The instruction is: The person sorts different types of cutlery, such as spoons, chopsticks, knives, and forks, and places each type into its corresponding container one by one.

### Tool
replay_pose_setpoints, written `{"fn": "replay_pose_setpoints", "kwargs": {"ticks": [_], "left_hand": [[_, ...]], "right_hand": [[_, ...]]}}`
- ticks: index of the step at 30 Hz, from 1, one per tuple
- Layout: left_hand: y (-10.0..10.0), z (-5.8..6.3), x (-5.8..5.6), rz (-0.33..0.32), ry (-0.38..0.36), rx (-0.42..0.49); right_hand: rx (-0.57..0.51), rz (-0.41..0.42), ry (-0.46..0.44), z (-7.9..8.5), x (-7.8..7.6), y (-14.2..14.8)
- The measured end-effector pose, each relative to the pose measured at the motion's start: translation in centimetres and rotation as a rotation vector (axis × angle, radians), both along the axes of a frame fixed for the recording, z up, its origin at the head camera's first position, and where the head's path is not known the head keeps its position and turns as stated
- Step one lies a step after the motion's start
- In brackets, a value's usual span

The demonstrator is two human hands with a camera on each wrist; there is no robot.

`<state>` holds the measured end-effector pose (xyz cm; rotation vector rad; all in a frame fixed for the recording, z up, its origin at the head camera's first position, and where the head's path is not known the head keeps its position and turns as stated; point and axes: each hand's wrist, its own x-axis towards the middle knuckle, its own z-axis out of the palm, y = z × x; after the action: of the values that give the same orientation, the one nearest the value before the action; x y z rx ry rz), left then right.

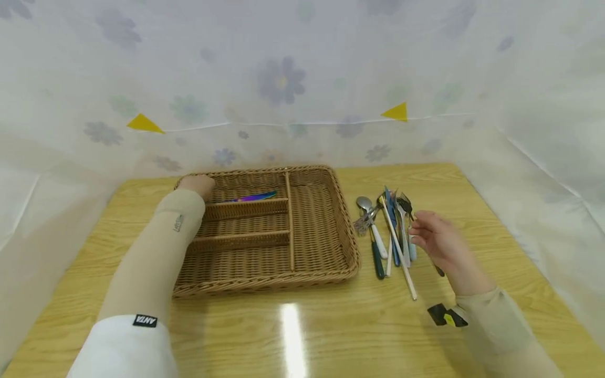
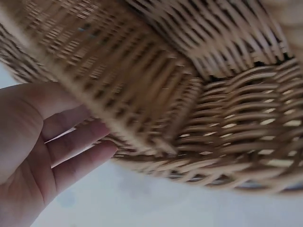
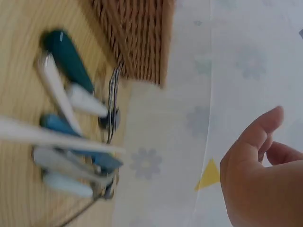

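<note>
My left hand (image 1: 198,185) reaches into the back left corner of the brown wicker tray (image 1: 312,275). In the left wrist view, the fingers (image 2: 78,165) are extended beside a woven divider (image 2: 123,80), holding nothing visible; contact is unclear. To the right of that hand lies a rainbow-coloured utensil (image 1: 255,197) in the back compartment, its left end hidden. My right hand (image 1: 441,244) is over the right edge of a cutlery pile, near a black fork (image 1: 405,203). The right wrist view shows its fingers (image 3: 258,130) loosely bent, apart from the cutlery, with nothing in them.
The pile holds a white-handled spoon (image 1: 378,241), a dark green handle (image 1: 377,260), a pale chopstick (image 1: 402,257), blue-handled pieces and several forks. It lies right of the tray on the wooden table (image 1: 331,336). A flowered curtain (image 1: 283,142) hangs behind.
</note>
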<state>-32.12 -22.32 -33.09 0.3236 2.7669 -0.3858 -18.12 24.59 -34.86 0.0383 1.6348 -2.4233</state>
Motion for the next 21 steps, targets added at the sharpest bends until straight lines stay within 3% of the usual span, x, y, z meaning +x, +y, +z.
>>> {"fn": "replay_pose_setpoints", "kwargs": {"ticks": [4, 9, 13, 18, 21], "left_hand": [[1.1, 1.1, 0.8, -0.062, 0.019, 0.010], [2.2, 1.9, 1.5, -0.080, 0.049, 0.039], [2.6, 2.0, 2.0, -0.101, 0.071, 0.002], [2.1, 2.0, 2.7, -0.094, 0.094, -0.004], [1.7, 2.0, 2.9, -0.081, 0.088, 0.006]], "right_hand": [[0.215, -0.061, -0.017, 0.2, -0.6, 1.1], [0.776, -0.059, -0.010, -0.5, -2.0, 1.3], [1.143, 0.031, 0.025, -2.0, -3.7, 0.7], [1.403, 0.110, 0.158, -3.9, -5.1, 0.3], [1.461, 0.126, 0.181, -4.6, -5.7, 0.2]]}}
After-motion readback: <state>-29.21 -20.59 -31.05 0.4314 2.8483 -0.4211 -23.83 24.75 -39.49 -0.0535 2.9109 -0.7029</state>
